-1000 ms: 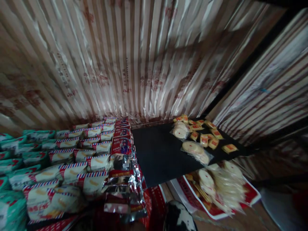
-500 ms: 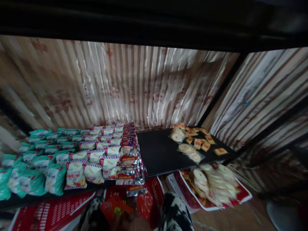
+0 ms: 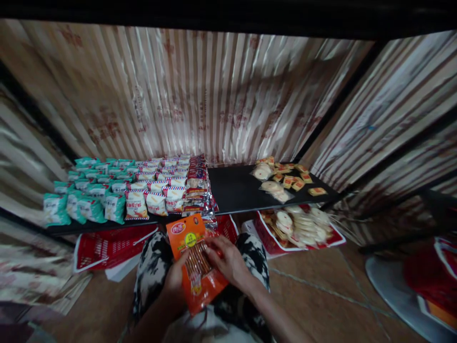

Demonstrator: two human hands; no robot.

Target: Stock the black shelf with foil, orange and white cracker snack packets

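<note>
Above my lap I hold an orange snack packet (image 3: 187, 238) with a clear window showing brown sticks inside. My left hand (image 3: 174, 276) grips its left edge, thumb on the front. My right hand (image 3: 228, 259) is closed on the right side, its fingers over the window. Something red and shiny shows behind the packet near the right fingers; I cannot make out what it is. Just beyond my knees, a black shelf (image 3: 233, 190) bears rows of teal packets (image 3: 91, 209), white-and-red packets (image 3: 155, 204) and dark red foil packets (image 3: 196, 183).
Small yellow packets (image 3: 317, 191) and bagged pale round biscuits (image 3: 274, 190) lie on the shelf's right. Below stands a red-and-white box (image 3: 271, 240) of pale biscuits. A red bag (image 3: 110, 245) is under the left side. A black beam (image 3: 228, 19) crosses overhead.
The orange packet and both hands have come up into clear view above my lap. The camera has tilted downward, showing more of my legs and the floor.
</note>
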